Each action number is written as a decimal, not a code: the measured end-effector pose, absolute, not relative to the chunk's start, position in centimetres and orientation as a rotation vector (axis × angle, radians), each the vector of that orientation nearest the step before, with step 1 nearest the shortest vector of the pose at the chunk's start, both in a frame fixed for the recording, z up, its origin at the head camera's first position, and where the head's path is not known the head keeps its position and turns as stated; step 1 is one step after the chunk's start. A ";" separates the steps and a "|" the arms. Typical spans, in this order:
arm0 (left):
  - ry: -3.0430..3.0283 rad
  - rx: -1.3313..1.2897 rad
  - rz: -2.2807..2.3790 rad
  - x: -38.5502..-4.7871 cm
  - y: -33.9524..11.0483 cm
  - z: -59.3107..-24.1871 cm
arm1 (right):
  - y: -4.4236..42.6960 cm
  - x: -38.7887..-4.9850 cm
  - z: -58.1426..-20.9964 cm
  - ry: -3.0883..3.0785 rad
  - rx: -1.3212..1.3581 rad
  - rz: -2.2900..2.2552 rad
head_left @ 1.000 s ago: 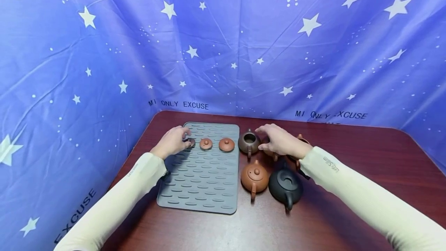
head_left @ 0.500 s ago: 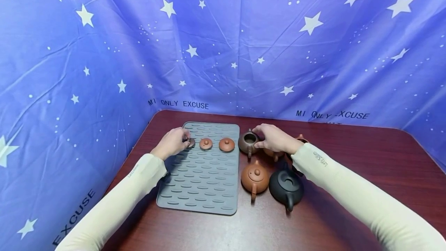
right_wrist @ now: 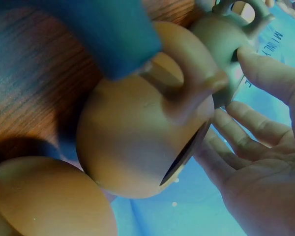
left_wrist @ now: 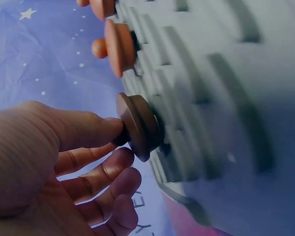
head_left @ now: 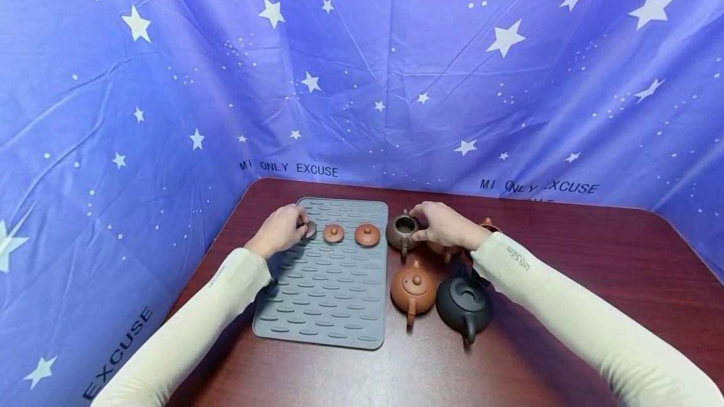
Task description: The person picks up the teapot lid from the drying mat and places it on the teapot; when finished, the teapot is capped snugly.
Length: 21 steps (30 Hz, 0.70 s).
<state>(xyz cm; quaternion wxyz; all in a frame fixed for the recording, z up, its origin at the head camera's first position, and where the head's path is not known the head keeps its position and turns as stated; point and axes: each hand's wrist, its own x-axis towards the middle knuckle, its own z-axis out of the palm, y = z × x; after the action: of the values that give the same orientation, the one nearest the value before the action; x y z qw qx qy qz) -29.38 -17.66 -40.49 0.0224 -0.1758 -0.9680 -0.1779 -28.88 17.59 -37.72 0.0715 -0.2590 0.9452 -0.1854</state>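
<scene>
My left hand (head_left: 281,230) pinches the knob of a small dark brown teapot lid (left_wrist: 136,125) between thumb and forefinger. That lid is at the left end of a row on the grey ridged mat (head_left: 322,294). Beside it lie two orange-brown lids, a smaller one (head_left: 333,233) and a wider one (head_left: 367,235). My right hand (head_left: 447,226) holds the side of a lidless dark brown teapot (right_wrist: 221,42), thumb on the near side and fingers on the far side. An uncovered brown teapot (right_wrist: 132,132) stands just under that hand, mostly hidden in the head view.
Nearer me stand a lidded orange teapot (head_left: 413,291) and a lidded black teapot (head_left: 465,305). Another orange-brown teapot (head_left: 489,225) is partly covered by my right forearm. All rest on the dark red table (head_left: 571,281), with a starry blue curtain (head_left: 362,80) behind.
My right hand has moved left and taken hold of the dark brown teapot's side. My left hand has closed its fingertips on the dark lid's knob. The teapots and lids stay in place.
</scene>
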 end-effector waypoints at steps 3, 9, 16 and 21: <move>-2.958 -0.579 -0.555 -29.4 -16.9 -39.8 | 17.6 -28.9 -37.7 2.842 -0.772 -0.553; -2.865 -0.725 -0.563 -29.5 -13.8 -38.2 | 17.7 -28.9 -37.8 2.838 -0.757 -0.556; -2.798 -0.927 -0.558 -29.5 -8.4 -37.0 | 17.6 -28.8 -37.7 2.849 -0.744 -0.555; -2.760 -1.039 -0.472 -29.7 -4.7 -37.1 | 17.5 -28.9 -37.7 2.862 -0.736 -0.557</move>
<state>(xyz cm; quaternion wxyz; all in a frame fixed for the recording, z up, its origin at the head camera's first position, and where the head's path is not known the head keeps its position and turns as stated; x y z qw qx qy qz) -29.73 -4.70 -37.14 0.0774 -0.3469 -0.9213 -0.1577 -28.86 17.53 -37.73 0.0672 -0.2443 0.9496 -0.1847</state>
